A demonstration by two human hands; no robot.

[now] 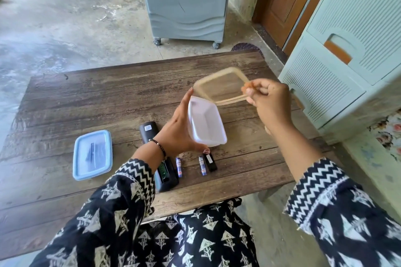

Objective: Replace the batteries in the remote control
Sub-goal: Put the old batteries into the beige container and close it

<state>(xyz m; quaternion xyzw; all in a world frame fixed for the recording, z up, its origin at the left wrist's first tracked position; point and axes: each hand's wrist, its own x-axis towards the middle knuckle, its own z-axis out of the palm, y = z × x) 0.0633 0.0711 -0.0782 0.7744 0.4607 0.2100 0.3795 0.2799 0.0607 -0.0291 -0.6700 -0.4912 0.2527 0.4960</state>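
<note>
My left hand point(176, 130) holds a white plastic container point(206, 122) above the wooden table point(86, 102), tilted so its inside faces me. My right hand point(268, 98) pinches the edge of a translucent tan lid point(219, 84), held in the air just beyond the container. The black remote control point(149, 131) lies on its face under my left wrist, its battery bay point(164, 171) uncovered. Two batteries point(178, 167) point(202, 166) lie on the table beside it. The black battery cover point(210, 162) lies to their right.
A blue-rimmed lid point(93, 155) lies flat on the left of the table. A grey air cooler on wheels point(186, 2) stands on the floor beyond the table. A pale green plastic drawer unit point(347, 50) stands close on the right, beside a wooden door point(288, 0).
</note>
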